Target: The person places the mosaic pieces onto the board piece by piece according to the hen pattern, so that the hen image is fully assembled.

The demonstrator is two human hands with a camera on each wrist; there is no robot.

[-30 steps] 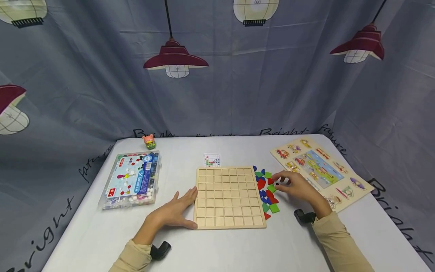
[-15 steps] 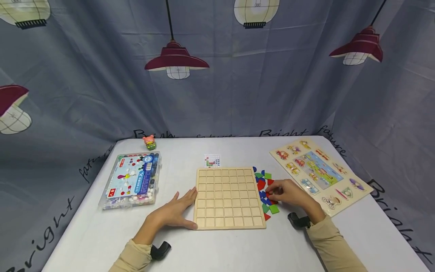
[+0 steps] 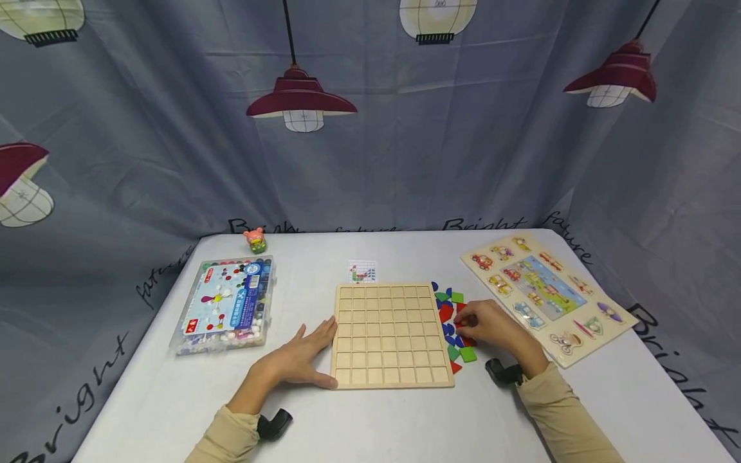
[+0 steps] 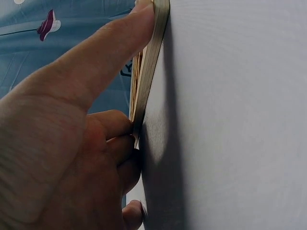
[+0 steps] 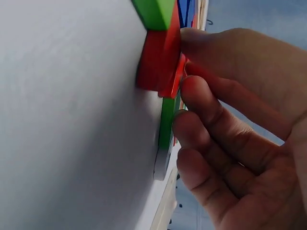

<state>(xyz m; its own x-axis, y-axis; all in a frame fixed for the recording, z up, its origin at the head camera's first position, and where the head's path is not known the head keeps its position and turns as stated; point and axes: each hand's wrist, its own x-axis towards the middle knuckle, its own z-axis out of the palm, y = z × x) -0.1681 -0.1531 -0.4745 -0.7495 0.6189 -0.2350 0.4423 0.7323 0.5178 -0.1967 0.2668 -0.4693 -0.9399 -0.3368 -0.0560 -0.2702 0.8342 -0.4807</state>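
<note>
A wooden grid board point(image 3: 391, 335) with rows of square cells lies in the middle of the table. My left hand point(image 3: 302, 355) rests with spread fingers along its left edge, thumb at the near corner; the left wrist view shows the thumb point(image 4: 115, 48) against the board's side point(image 4: 152, 62). On the right of the board lies a scatter of flat red, green and blue shape pieces point(image 3: 446, 313). Over them, my right hand point(image 3: 492, 326) pinches a red piece point(image 5: 173, 79) between thumb and finger, low among the others. A green piece point(image 5: 167, 122) lies just beyond it.
A small pattern card point(image 3: 362, 271) sits behind the board. At left stands a clear case of coloured beads point(image 3: 222, 305), with a small pink-and-green figurine point(image 3: 255, 240) behind it. A wooden picture puzzle point(image 3: 547, 289) lies at right, close to my right hand.
My right hand has moved toward me and slightly left over the pieces, then stayed nearly in place, its fingers among the red ones. The left hand and board hold still.
</note>
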